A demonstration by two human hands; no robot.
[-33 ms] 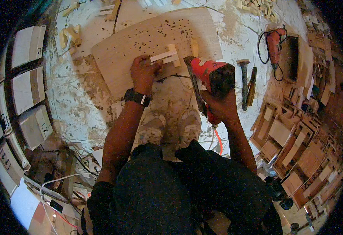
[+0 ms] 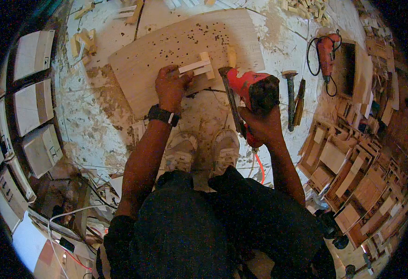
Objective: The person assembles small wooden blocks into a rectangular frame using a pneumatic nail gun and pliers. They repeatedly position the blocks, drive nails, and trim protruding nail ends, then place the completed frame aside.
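My left hand (image 2: 170, 87), fingers curled closed, grips the near ends of two pale wooden strips (image 2: 195, 67). Their far ends meet a short wooden crosspiece (image 2: 206, 65), over a broad plywood board (image 2: 138, 69) marked with dark holes and specks. To the right, my right hand (image 2: 265, 124) is wrapped round the handle of a red and black nail gun (image 2: 241, 83). Its long dark magazine slants down toward me, and a red hose leaves the handle's base. The nose points at the board, just right of the crosspiece, apart from it. My palms and fingertips are partly hidden.
A hammer (image 2: 290, 100) and a chisel-like tool (image 2: 299, 103) lie right of the nail gun. Farther right is a red corded power tool (image 2: 326, 56). Wood offcuts (image 2: 84, 44) lie far left; stacked wooden pieces (image 2: 353, 172) line the right side. My shoes stand near the board's edge.
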